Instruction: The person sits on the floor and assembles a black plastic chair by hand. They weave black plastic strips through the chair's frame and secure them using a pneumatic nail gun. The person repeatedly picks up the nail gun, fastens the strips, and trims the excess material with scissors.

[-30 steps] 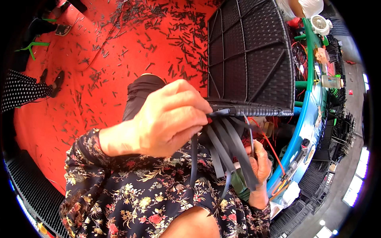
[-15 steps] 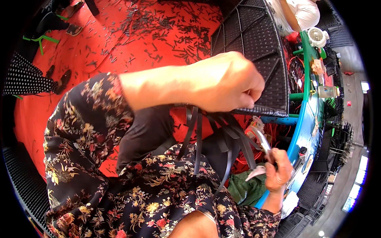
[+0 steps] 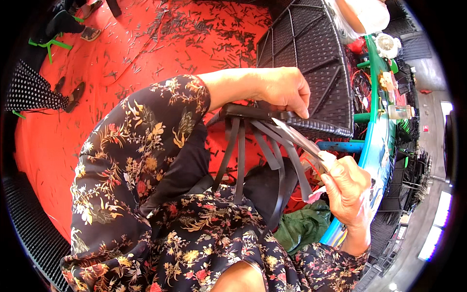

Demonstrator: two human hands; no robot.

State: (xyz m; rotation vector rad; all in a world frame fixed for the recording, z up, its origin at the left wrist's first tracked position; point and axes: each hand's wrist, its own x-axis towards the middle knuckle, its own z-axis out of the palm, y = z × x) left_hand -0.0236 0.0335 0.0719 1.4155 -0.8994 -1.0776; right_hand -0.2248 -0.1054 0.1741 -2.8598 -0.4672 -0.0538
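My left hand [image 3: 289, 92] reaches across from the left with its fingers bent together, pinching a black strip at the edge of a woven black panel [image 3: 318, 63]. Several flat black strips [image 3: 240, 160] hang loose from that edge over my lap. In my right hand [image 3: 348, 190], lower right, is a metal tool with a long, shiny, tapered blade [image 3: 301, 139]. Its tip lies by the strips, just below my left hand. The tool's handle is mostly hidden in my fist.
Black scraps [image 3: 194, 39] litter the red floor. Along the right runs a blue and green bench [image 3: 374, 141] with a small white fan [image 3: 387, 45] and a jar [image 3: 402, 112]. A green bag [image 3: 304, 226] lies beside my lap. Another person's clothed leg [image 3: 34, 90] is at left.
My left hand has drawn back slightly and turned, its forearm higher. My right hand has brought the metal tool's tip up to the strips at the panel's edge.
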